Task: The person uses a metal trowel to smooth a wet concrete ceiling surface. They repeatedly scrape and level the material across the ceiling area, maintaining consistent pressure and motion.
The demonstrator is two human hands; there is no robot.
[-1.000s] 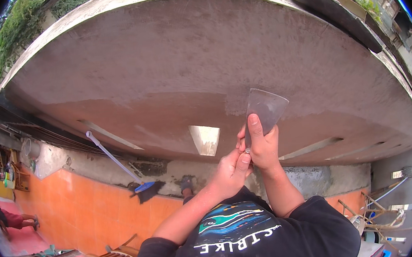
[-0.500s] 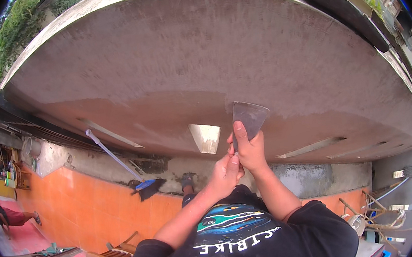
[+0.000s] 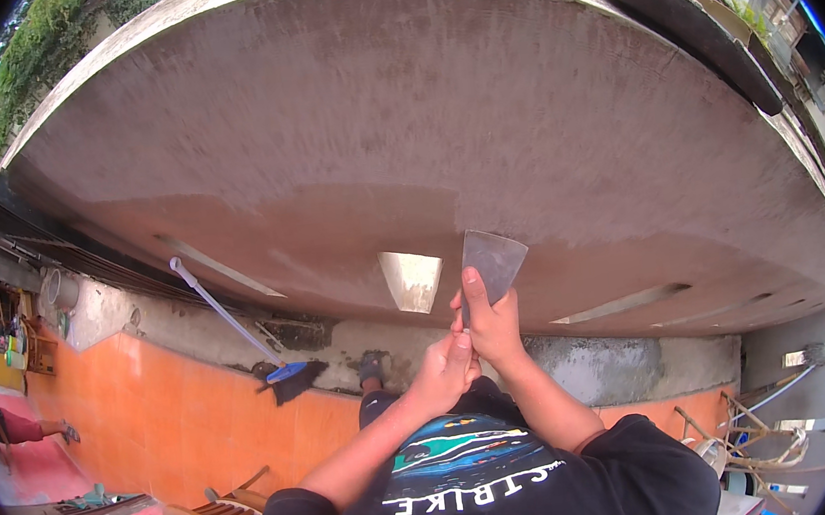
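Your right hand (image 3: 496, 329) grips the scraper (image 3: 499, 260), thumb flat along it; your left hand (image 3: 445, 371) pinches its lower end. Probably light, stiff, thin-edged; best held low.

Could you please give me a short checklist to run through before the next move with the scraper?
1. Scraper secure in the right hand: ok, fingers wrapped round it, thumb against the blade.
2. Left hand gripping the handle: cannot tell; it is just below the right hand, but its hold is hidden.
3. Blade unobstructed: ok, its wide edge shows fully.
4. Blade touching the wall: cannot tell from this angle.
5. Broom out of the hands' way: ok, it stands well to their left.
6. Both feet firmly placed: cannot tell; only one foot shows.
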